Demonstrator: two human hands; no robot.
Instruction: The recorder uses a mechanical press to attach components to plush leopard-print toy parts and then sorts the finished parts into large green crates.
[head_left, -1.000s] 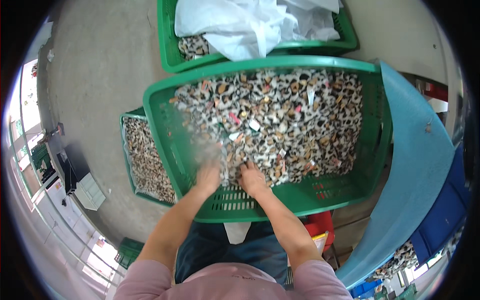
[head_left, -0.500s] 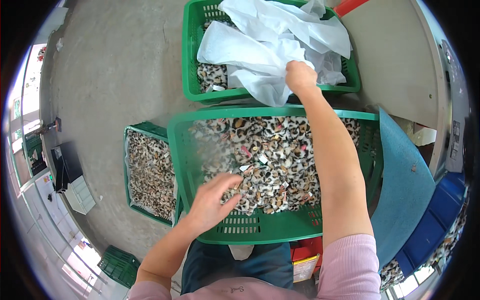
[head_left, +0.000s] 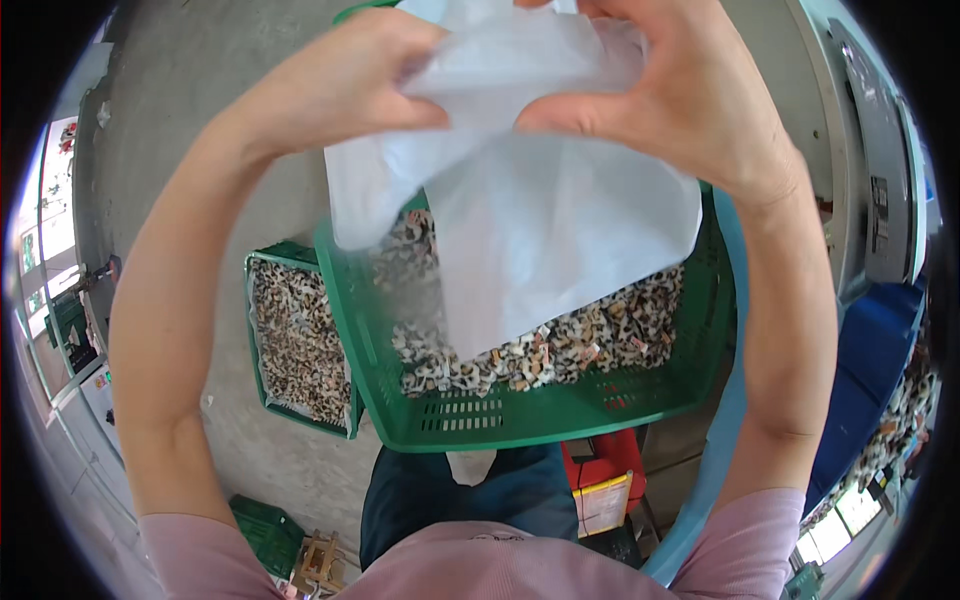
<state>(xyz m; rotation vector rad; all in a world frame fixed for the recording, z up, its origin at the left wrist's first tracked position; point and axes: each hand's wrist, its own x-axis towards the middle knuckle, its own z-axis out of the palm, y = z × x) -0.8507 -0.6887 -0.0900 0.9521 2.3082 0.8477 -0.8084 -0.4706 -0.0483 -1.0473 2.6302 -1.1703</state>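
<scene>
Both hands are raised high over the near green crate (head_left: 450,430) with a thin white sheet (head_left: 570,230) between them. My left hand (head_left: 375,75) is closed on the sheet's upper left part, thumb in front and the other fingers mostly hidden. My right hand (head_left: 680,95) grips its upper right part, thumb pointing inward and fingers curled over the top. The sheet hangs down in folds, with a pointed lower corner, and covers much of the crate. Below it, small leopard-print plush pieces (head_left: 620,335) with little tags fill the crate.
A smaller lined green crate (head_left: 300,415) of similar plush pieces stands on the floor at left. Right of the near crate are a blue sheet (head_left: 725,420) and a dark blue bin (head_left: 875,370). A red object (head_left: 610,470) sits near my legs; another green crate (head_left: 265,535) is lower left.
My right hand has left the pile of white sheets in the far crate with one sheet. My left hand has risen from the plush pieces and taken hold of it too.
</scene>
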